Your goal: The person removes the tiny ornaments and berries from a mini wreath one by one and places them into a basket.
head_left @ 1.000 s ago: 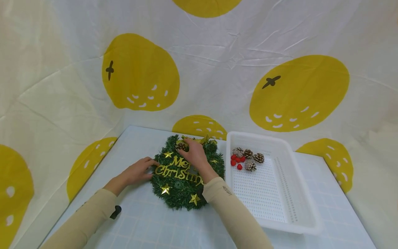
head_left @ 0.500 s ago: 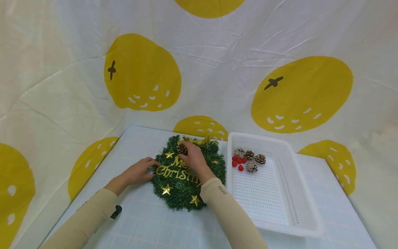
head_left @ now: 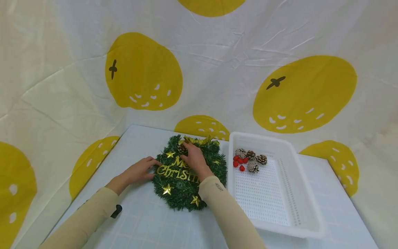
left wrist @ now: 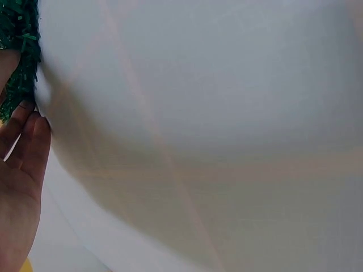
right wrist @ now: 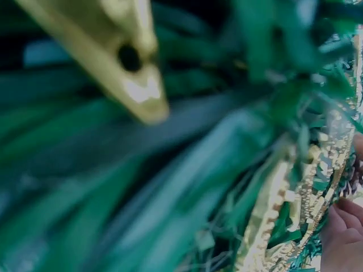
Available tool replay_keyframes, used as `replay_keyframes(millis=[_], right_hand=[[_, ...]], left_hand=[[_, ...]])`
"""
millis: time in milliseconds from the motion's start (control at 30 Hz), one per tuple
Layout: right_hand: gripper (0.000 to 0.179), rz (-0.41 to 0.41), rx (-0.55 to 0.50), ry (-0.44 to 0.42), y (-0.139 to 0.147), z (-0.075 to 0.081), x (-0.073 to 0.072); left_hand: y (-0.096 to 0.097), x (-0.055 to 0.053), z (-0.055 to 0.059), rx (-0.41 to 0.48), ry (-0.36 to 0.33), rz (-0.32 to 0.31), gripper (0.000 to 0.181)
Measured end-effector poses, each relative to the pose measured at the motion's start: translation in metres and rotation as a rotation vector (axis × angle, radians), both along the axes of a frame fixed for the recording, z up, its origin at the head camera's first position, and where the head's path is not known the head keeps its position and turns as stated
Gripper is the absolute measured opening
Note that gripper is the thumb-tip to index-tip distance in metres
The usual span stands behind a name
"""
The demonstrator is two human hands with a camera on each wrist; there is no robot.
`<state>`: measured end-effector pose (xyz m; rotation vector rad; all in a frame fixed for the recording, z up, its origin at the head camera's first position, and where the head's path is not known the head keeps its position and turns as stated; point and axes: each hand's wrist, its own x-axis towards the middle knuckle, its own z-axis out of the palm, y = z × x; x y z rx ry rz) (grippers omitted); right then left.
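Observation:
A green Christmas wreath (head_left: 178,195) lies on the table, decorated with gold stars, a gold bow (head_left: 200,140) at the top and gold "Merry Christmas" lettering (head_left: 174,172). My left hand (head_left: 140,171) holds its left edge; in the left wrist view, thumb and fingers (left wrist: 34,144) stand on either side of the tinsel. Close to the bow, my right hand (head_left: 195,160) pinches a brown pine cone (head_left: 181,148) against the wreath's upper part. That hand covers some of the lettering. In the right wrist view, the pine cone (right wrist: 353,174) shows only partly, at the right edge.
Right of the wreath stands a white plastic basket (head_left: 306,193). Inside it, near its back left corner, are several pine cones (head_left: 253,167) and red berries (head_left: 242,168). Behind the table (head_left: 149,221) hangs a white cloth (head_left: 217,86) with yellow fruit prints.
My right hand stays at the upper part of the wreath with the pine cone, its wrist and forearm shifting slightly left. My left hand keeps its place at the edge.

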<state>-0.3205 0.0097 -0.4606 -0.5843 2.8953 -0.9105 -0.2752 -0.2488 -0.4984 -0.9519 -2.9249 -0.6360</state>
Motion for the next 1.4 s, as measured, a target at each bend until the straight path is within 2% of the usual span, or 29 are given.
replay_keyframes(millis=[133,400,600,867,1100,1400], right_hand=[[0.059,-0.016,-0.019,-0.010,-0.001,-0.005,-0.002],[0.054,0.017,0.062,0.050,-0.004,-0.005,-0.005],[0.051,-0.045,0.008,0.047,-0.009,-0.004,-0.003],[0.044,-0.138,-0.005,0.093,-0.014,-0.004,-0.001],[0.041,-0.144,-0.061,0.117,-0.013,-0.004,-0.001],[0.043,-0.106,-0.138,0.076,-0.014,0.005,0.003]], left_hand=[[-0.001,0.000,-0.001,-0.011,-0.025,0.010,0.038],[0.000,-0.001,0.001,-0.022,-0.029,0.020,0.039],[-0.001,0.001,0.002,-0.014,-0.028,0.035,0.040],[0.000,0.002,0.002,-0.003,-0.006,0.016,0.038],[0.002,0.001,0.005,-0.013,-0.012,0.016,0.037],[0.001,0.001,0.001,-0.025,-0.015,0.033,0.038]])
